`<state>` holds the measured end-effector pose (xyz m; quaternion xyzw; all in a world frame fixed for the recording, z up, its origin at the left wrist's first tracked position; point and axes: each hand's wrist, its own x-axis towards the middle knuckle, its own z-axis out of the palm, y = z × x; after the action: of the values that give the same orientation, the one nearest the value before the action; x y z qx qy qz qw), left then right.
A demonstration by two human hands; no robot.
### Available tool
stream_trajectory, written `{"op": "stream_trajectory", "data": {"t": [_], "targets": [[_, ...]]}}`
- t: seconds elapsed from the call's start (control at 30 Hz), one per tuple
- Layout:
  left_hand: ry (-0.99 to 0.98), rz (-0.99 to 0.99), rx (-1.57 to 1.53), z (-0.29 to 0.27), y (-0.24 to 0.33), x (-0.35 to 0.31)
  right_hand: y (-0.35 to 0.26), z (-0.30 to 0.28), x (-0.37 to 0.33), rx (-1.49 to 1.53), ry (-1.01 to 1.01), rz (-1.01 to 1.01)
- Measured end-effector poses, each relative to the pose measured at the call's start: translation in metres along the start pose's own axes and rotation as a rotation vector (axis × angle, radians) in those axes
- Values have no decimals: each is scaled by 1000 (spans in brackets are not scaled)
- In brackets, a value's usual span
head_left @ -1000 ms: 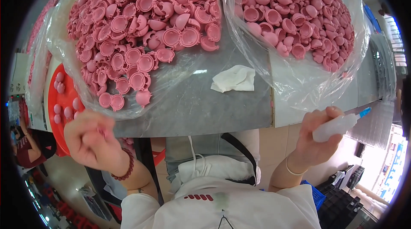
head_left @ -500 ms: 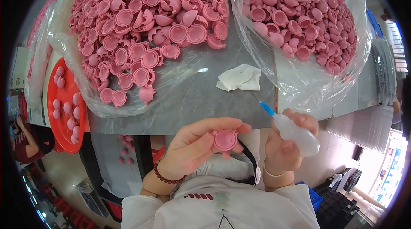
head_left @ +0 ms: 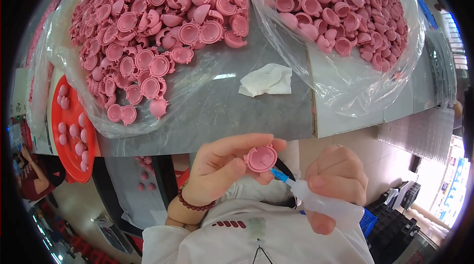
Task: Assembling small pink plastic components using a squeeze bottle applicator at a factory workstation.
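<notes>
Between the fingers and thumb of my left hand [head_left: 217, 162] is a pink plastic half-shell [head_left: 261, 158], its round hollow facing up. My right hand [head_left: 338, 180] grips a translucent white squeeze bottle [head_left: 323, 205] with a blue needle tip [head_left: 279, 174]. The thin needle reaches over the half-shell's hollow; whether it touches the inside I cannot tell. Both hands are held just off the near edge of the grey table [head_left: 197, 133]. A beaded bracelet circles my left wrist.
A large heap of pink half-shells [head_left: 148, 22] lies on clear plastic sheeting at the left, and another pink heap [head_left: 345, 12] at the right. Crumpled white tissue [head_left: 267, 80] rests between them. A red tray [head_left: 61, 111] holds several pink balls. Another person's arm [head_left: 35, 167] shows far left.
My right hand has turned the bottle and brought it down and left, so its needle now reaches the half-shell. My left hand keeps its hold. The view has shifted slightly.
</notes>
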<state>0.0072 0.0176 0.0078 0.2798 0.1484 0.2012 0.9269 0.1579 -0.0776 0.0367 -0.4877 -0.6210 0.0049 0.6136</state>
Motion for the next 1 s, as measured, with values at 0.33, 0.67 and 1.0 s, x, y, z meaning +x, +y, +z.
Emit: {"op": "stream_trajectory", "data": {"t": [0.33,0.67,1.0], "targets": [[-26,36,45,2,0,1,-4,8,-1,-36,-3,68],[-2,55,112,3,1,0,0,15,-3,-42,181,73],[36,17,104,8,5,0,-1,5,-4,-110,90,59]]}}
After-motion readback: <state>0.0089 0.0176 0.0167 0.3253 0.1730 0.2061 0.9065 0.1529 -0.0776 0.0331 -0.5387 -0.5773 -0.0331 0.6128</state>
